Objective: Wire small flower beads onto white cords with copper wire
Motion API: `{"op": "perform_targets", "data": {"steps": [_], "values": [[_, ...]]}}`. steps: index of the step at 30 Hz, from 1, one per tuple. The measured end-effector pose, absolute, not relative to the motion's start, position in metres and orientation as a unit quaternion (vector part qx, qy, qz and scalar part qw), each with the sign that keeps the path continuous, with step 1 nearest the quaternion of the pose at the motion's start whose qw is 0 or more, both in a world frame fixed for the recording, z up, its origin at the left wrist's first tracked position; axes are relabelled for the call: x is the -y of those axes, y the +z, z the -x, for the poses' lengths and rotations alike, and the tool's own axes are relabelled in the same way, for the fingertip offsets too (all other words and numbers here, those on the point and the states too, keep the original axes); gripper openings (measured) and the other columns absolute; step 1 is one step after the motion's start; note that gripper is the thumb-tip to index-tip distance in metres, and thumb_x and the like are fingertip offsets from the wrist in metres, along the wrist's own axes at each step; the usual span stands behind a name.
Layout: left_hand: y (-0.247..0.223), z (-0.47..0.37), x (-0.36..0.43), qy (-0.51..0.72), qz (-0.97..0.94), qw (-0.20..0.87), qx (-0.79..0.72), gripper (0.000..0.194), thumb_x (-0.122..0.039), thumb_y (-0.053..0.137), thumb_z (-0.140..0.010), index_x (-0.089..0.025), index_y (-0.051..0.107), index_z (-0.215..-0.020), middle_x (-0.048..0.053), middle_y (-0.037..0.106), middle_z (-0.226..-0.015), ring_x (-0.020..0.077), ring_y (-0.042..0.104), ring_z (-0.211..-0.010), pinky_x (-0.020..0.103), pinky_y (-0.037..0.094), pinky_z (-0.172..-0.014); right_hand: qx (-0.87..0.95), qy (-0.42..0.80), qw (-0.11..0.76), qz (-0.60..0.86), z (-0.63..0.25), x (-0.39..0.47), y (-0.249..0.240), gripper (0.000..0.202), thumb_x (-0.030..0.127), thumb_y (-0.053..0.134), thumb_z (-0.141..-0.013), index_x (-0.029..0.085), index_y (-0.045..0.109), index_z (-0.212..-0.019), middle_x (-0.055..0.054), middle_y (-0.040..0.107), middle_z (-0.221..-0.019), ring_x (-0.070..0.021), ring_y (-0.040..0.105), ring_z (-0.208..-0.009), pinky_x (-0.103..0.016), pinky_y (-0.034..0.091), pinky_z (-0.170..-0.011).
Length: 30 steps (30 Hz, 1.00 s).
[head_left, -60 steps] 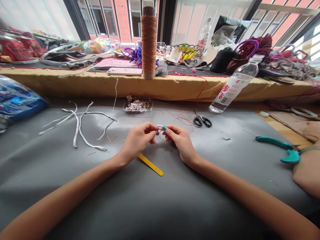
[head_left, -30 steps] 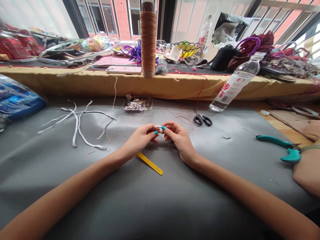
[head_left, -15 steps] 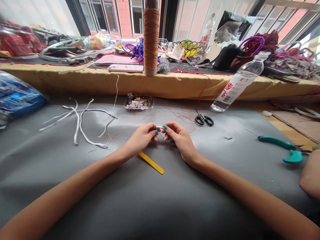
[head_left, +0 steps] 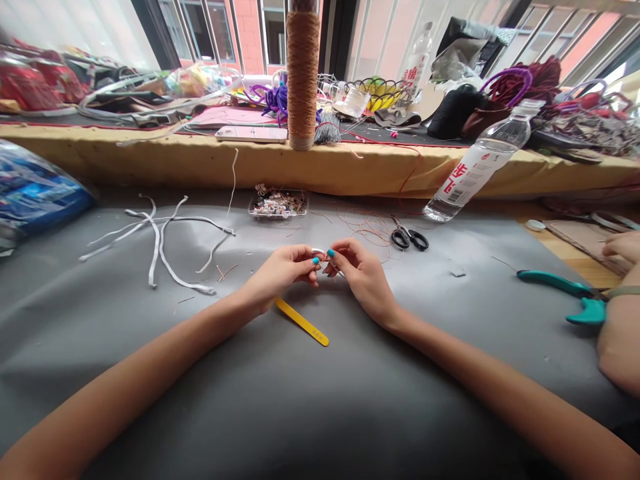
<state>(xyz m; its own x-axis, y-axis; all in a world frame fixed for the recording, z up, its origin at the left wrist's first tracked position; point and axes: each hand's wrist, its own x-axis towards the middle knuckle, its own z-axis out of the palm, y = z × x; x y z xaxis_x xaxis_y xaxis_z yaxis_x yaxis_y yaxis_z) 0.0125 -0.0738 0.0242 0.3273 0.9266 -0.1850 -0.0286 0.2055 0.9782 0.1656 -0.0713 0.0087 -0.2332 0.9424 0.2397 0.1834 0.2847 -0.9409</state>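
Note:
My left hand (head_left: 287,270) and my right hand (head_left: 361,277) meet over the middle of the grey mat (head_left: 320,407). Thumb and fingers of each are pinched on a small white cord piece (head_left: 317,251), which shows between the fingertips. Its lower part is mostly hidden by the fingers. A yellow strip (head_left: 303,322) lies on the mat just below my left hand. Beyond the hands stands a clear tray (head_left: 279,215) holding small beads and charms. Black-handled scissors (head_left: 410,239) rest beside loose thin copper-coloured thread (head_left: 367,227).
White cords (head_left: 160,247) lie at the left. A tilted water bottle (head_left: 480,163) leans at the back right. Green-handled pliers (head_left: 555,283) lie near another person's arm (head_left: 620,333). A thread spool (head_left: 302,80) stands before the cluttered ledge (head_left: 200,157).
My fingers have shifted slightly around the white piece, which now sits at a different angle. At the right edge, another person's hand has come into view.

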Motion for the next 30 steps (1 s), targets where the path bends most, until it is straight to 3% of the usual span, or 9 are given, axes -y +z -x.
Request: {"op": "perform_targets", "data": {"steps": [9,15,30], "values": [[0.0241,-0.0094,0.0713,0.390,-0.475,0.666,-0.423,0.011,-0.015,0.059,-0.066,-0.011,0.060,-0.076,-0.002,0.052,-0.072,0.0037,0.046,-0.056,0.021,0.042,-0.063,0.801,0.217,0.398,0.391,-0.1740,0.0654,0.0052,0.016,0.029,0.048,-0.083,0.021,0.061,-0.089,-0.004,0.065,-0.087,-0.0158,0.059,-0.079,-0.029,0.044,-0.072],[0.0225,-0.0087,0.0718,0.384,-0.469,0.667,-0.434,0.010,-0.015,0.059,-0.065,-0.011,0.060,-0.075,-0.002,0.053,-0.068,0.0042,0.046,-0.054,0.023,0.042,-0.064,0.844,0.123,0.362,0.375,-0.1762,0.0640,0.0005,0.022,0.028,0.042,-0.086,0.022,0.062,-0.092,-0.005,0.064,-0.084,-0.0156,0.057,-0.075,-0.028,0.042,-0.068],[0.0207,-0.0079,0.0696,0.388,-0.441,0.677,-0.443,0.016,-0.011,0.064,-0.066,-0.011,0.066,-0.081,0.005,0.062,-0.088,0.0081,0.057,-0.068,0.024,0.049,-0.067,0.824,0.103,0.372,0.414,-0.1762,0.0617,0.0005,0.016,0.023,0.043,-0.084,0.017,0.058,-0.082,-0.004,0.063,-0.077,-0.0135,0.056,-0.068,-0.025,0.042,-0.064]]}}
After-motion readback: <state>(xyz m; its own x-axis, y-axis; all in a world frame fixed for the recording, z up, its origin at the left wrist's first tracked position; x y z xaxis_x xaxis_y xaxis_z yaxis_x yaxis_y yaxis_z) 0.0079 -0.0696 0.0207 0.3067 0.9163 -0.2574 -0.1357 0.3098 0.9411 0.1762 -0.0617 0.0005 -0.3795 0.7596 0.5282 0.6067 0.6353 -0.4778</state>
